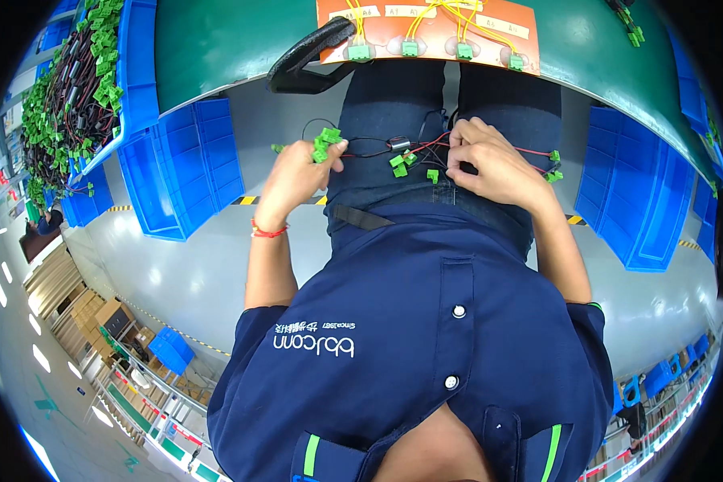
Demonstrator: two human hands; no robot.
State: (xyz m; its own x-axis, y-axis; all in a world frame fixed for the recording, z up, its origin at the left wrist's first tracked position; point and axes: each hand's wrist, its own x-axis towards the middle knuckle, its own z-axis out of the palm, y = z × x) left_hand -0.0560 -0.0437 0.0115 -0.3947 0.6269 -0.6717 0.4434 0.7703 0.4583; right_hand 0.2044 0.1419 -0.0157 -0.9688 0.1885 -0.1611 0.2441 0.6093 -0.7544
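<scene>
A bundle of red and black wires with green plug connectors lies across my lap. My left hand is closed on a few green connectors, pinched at the thumb and fingertips. Opposite it, my right hand has its fingers curled together around the red and black wires. Between the hands, a small black cylindrical part sits on the wires. Loose green connectors hang below it, and one more connector rests on my trousers. Past my right hand, wire ends carry green connectors.
An orange board with green sockets and yellow wires is at the green table's near edge, beside a black handle-like piece. Blue bins stand left and right. A blue tray at far left holds many wired connectors.
</scene>
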